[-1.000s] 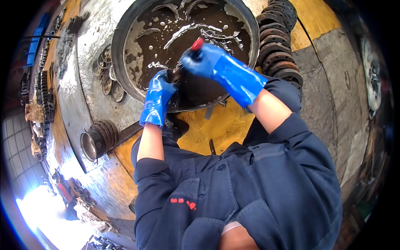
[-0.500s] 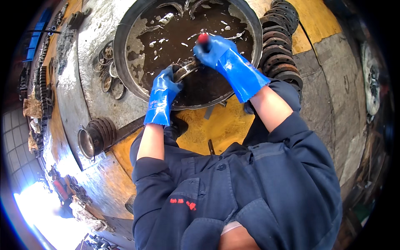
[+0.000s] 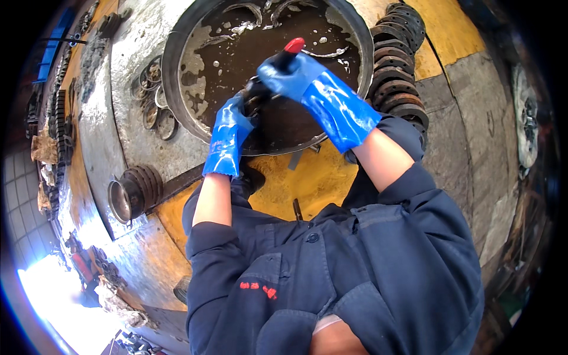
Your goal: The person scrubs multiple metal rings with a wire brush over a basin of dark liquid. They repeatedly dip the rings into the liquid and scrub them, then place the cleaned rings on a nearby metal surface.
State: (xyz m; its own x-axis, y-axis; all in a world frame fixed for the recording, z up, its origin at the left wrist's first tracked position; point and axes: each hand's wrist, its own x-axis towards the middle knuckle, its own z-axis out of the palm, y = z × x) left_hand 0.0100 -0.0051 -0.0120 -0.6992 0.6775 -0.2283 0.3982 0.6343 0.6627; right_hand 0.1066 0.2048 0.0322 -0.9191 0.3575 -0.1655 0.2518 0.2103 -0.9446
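Both hands wear blue rubber gloves over a large round basin (image 3: pixel 171 77) of dark, oily liquid. My right hand (image 3: pixel 288 74) is closed round a tool with a black handle and a red end (image 3: pixel 294 45); its working end is hidden, so I cannot tell its kind. My left hand (image 3: pixel 234 115) is closed on a dark, curved metal part (image 3: pixel 253 97), mostly hidden by the gloves, near the basin's near side. The tool hand meets the part from the right. More curved metal pieces (image 3: pixel 244 8) lie in the liquid at the far side.
A long row of dark and rusty flanged rings (image 3: pixel 395 89) stands right of the basin. Left of it lie several thin metal rings (image 3: pixel 167 125). A stack of cylindrical rings (image 3: pixel 142 188) rests on its side at the lower left. Yellow-stained boards (image 3: pixel 319 177) cover the floor between my legs.
My right hand has moved left and slightly nearer, toward my left hand, and the tool's red end now tilts up to the right. The curved part has turned and shows less.
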